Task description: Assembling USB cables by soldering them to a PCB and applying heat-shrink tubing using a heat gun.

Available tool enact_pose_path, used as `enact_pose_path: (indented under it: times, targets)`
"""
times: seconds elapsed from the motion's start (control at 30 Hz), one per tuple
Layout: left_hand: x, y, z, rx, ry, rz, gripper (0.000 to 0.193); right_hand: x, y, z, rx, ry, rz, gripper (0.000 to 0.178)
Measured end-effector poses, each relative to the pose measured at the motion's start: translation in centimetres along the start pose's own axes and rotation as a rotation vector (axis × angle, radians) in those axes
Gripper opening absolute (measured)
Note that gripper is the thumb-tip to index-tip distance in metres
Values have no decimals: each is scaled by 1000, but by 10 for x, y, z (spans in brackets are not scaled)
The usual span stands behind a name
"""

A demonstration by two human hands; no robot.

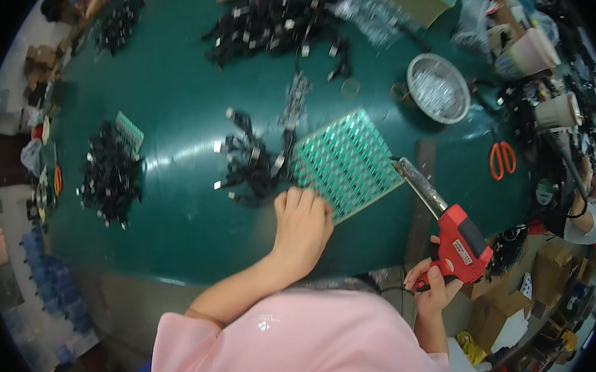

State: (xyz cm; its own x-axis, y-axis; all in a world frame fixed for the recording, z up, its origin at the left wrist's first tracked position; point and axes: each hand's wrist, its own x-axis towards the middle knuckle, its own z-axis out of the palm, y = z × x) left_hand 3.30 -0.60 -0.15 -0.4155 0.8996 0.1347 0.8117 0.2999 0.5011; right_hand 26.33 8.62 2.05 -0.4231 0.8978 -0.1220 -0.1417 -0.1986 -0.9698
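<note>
1. Gripping a red pistol-shaped soldering gun (pixel 461 244) by its handle, the right hand (pixel 431 286) is wrapped closed around the tool at the table's near right edge, with the long metal barrel reaching up and left toward the work.
2. The left hand (pixel 301 225) lies palm down, fingers curled together, on the near corner of a green panel of small circuit boards (pixel 347 161); it presses the panel flat and grasps nothing.
3. That panel sits tilted like a diamond on the dark green table (pixel 179 108), near its middle, and the barrel tip (pixel 402 165) stands just beside the panel's right corner.
4. Just left of the panel lies a tangle of black cables with metal plugs (pixel 251 163), touching its edge.
5. Judging by this, the soldering step is in hand: one hand steadies, the other brings the iron. The next move would call for a steady tip set precisely on a single pad while the panel is kept from sliding.
6. Farther out are another black cable heap (pixel 109 169) at left, a metal bowl of silvery bits (pixel 437 87) and orange-handled scissors (pixel 502 159) at right.
7. Whether the tip touches the panel cannot be told; the solder pads are too small to make out, and the clutter at the right rim is bent and blurred.
</note>
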Motion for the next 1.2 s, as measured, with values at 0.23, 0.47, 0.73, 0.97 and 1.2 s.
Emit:
enact_pose_path:
  times: [0.23, 0.47, 0.73, 0.97, 1.2]
  targets:
    - [13, 0, -34, -51, -244, 77, 19, 25, -15, -7, -19, 153, -195, 48]
    - [191, 3, -37, 96, 233, 475, 28, 38, -27, -14, 49, 153, -196, 47]
    - [361, 10, 72, 476, -78, 506, 24, 23, -18, -25, 66, 351, -253, 42]
    - [365, 7, 64, 90, 244, 462, 13, 28, -29, -23, 27, 398, -227, 45]
    - [339, 9, 15, -530, 536, 284, 20, 47, -31, -9, 112, 367, -215, 45]
